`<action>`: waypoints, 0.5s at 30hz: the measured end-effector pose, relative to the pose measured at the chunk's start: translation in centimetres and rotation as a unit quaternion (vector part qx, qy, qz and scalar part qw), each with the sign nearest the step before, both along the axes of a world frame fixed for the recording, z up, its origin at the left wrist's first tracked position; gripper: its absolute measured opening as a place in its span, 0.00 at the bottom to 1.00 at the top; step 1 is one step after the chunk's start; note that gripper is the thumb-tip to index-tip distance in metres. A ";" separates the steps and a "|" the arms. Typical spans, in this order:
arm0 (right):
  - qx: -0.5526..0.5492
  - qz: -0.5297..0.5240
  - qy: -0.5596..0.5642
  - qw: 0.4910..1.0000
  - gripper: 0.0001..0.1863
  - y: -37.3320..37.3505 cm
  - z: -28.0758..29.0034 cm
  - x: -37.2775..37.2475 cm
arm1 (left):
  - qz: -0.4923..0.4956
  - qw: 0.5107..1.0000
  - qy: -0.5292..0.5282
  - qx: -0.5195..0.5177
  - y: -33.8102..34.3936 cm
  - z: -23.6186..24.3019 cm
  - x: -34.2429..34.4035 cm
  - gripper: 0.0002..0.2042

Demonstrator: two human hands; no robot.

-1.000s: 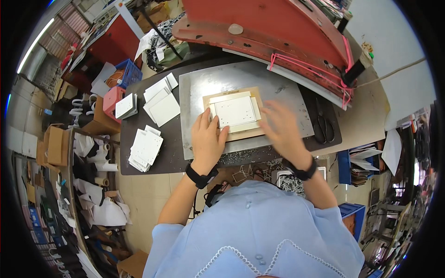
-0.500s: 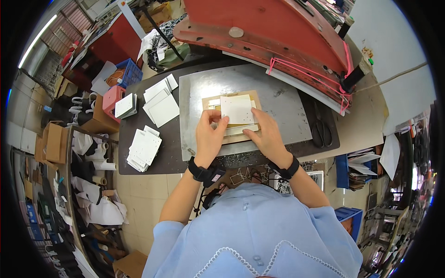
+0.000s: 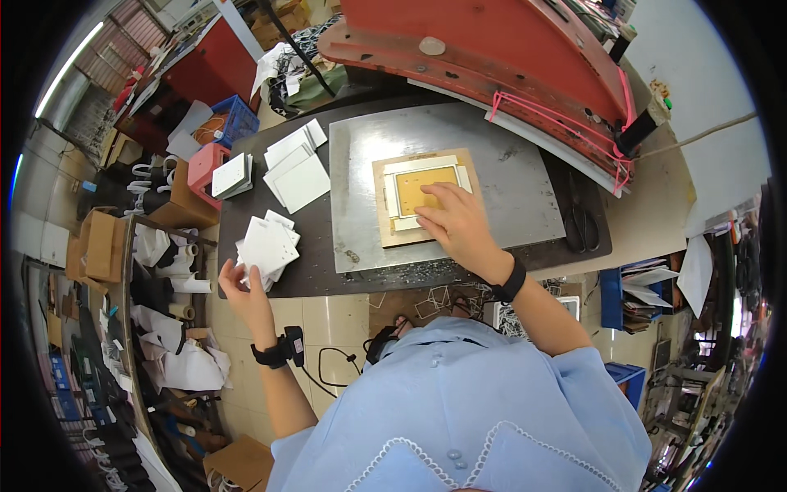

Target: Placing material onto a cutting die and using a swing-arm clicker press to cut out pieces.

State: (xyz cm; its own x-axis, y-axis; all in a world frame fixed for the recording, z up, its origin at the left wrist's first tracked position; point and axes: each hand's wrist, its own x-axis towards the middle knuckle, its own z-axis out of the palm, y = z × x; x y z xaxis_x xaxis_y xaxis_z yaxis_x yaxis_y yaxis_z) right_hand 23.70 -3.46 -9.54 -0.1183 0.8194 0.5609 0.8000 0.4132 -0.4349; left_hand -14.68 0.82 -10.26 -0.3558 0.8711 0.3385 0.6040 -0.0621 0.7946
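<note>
My left hand point(image 3: 246, 295) is at the near edge of a loose stack of white punched sheets point(image 3: 269, 244) on the left of the dark table. Its thumb and fingers are apart, close against the stack. My right hand point(image 3: 461, 225) reaches over a tan board point(image 3: 402, 238) that carries an off-white square frame point(image 3: 390, 197) around a yellow centre point(image 3: 414, 182). Thumb and fingers are bent but apart above the yellow area, and the palm hides the frame's lower right part. I see nothing held in either hand.
The board lies on a grey metal plate point(image 3: 352, 164). More white sheets point(image 3: 300, 182) and a small stack point(image 3: 232, 175) sit at the left. A red machine arm point(image 3: 492, 49) overhangs the far side. Black scissors point(image 3: 581, 228) lie at right. Dark scraps litter the near edge.
The white punched sheet has gone from above the board, uncovering the frame and yellow centre. My left hand has moved left to the stack; my right hand remains over the board.
</note>
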 end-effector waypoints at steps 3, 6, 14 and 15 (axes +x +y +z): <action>-0.017 0.022 0.034 0.999 0.07 0.9 -0.3 -0.1 | 0.001 0.975 0.204 0.091 0.3 0.4 -0.8 0.22; -0.041 0.023 0.109 0.993 0.05 1.6 -0.5 0.2 | -0.162 0.979 0.117 0.045 3.5 1.9 2.7 0.16; -0.106 -0.066 0.227 0.966 0.09 -6.0 7.8 4.7 | -0.256 0.866 0.423 0.068 14.0 -0.8 6.4 0.34; -0.143 -0.085 0.216 0.962 0.07 -8.3 8.9 5.8 | -0.245 0.854 0.455 0.065 14.7 -1.0 6.4 0.36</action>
